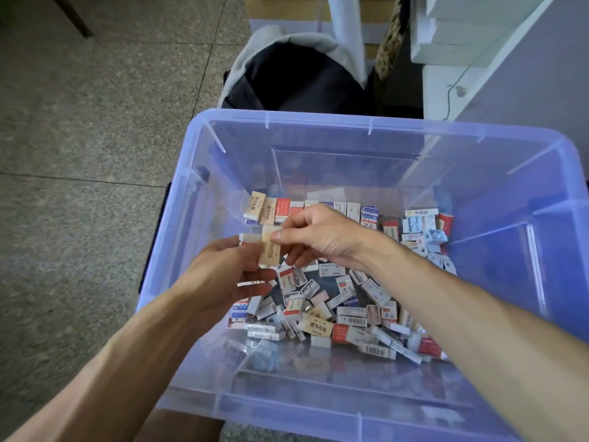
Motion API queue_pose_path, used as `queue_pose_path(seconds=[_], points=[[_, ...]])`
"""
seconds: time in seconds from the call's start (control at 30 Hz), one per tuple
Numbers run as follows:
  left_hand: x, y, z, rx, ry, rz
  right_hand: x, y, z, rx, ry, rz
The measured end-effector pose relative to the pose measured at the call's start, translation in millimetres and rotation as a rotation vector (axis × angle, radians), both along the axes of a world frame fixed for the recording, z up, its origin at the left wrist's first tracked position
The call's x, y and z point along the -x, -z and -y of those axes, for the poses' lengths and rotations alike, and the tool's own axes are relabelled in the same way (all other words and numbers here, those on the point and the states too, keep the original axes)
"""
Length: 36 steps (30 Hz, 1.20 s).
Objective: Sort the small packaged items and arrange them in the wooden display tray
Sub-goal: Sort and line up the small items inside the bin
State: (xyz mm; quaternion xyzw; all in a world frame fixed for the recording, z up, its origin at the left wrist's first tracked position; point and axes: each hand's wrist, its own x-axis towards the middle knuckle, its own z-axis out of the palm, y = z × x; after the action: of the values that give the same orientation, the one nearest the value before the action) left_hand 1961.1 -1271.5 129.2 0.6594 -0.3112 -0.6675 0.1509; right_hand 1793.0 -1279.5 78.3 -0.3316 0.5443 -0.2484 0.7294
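A clear bluish plastic bin (pixel 318 122) on the floor holds a loose pile of several small packaged boxes (pixel 344 311), white, red, blue and tan. My left hand (pixel 223 275) is cupped over the bin's left side and holds a few small boxes against its fingers, a white one showing at the fingertips. My right hand (pixel 322 237) reaches across and pinches a tan box (pixel 269 248) between thumb and forefinger, right against the left hand's fingers. Two matching tan boxes (pixel 259 207) lean at the bin's back left. No wooden tray is in view.
The bin stands on a speckled stone floor (pixel 79 154). Behind it lies a dark backpack (pixel 296 81) under a grey cloth. White furniture with a glass top (pixel 510 59) is at the upper right. A dark furniture leg (pixel 73 17) stands at the upper left.
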Motion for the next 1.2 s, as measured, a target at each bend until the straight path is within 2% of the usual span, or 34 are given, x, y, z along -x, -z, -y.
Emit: queue_pose_path(seconds=[0.07, 0.17, 0.33, 0.6, 0.67, 0.77, 0.87, 1.1, 1.2], points=[[1.4, -1.0, 0.5, -0.029, -0.067, -0.007, 4.2, 5.4, 10.2, 0.000, 0.113, -0.106], [0.3, -0.3, -0.1, -0.048, -0.062, 0.025, 1.9, 21.8, 32.2, 0.060, 0.145, -0.456], [-5.2, 4.6, -2.2, 0.051, 0.122, 0.087, -31.5, 51.6, 56.8, 0.015, 0.175, -0.602], [-5.2, 7.9, -2.1, 0.110, 0.177, 0.116, -24.3, 36.2, 43.9, -0.008, 0.195, -0.596], [-4.1, 6.1, -1.8, 0.120, 0.176, 0.110, -13.0, 21.7, 26.7, 0.032, 0.152, -0.485], [-1.1, 2.8, -1.9, 0.167, 0.219, 0.110, 5.0, -4.3, -6.0, 0.010, 0.032, -0.192], [4.6, 1.5, -3.4, 0.194, 0.255, 0.093, 15.8, -18.8, -32.1, 0.016, -0.046, -0.069], [23.5, 11.0, -6.6, 0.207, 0.471, 0.039, 36.7, -22.5, -53.8, 0.031, -0.003, -0.205], [26.5, 34.1, -2.3, 0.334, 0.832, 0.227, 55.6, -19.8, -59.0, 0.007, 0.052, -0.275]])
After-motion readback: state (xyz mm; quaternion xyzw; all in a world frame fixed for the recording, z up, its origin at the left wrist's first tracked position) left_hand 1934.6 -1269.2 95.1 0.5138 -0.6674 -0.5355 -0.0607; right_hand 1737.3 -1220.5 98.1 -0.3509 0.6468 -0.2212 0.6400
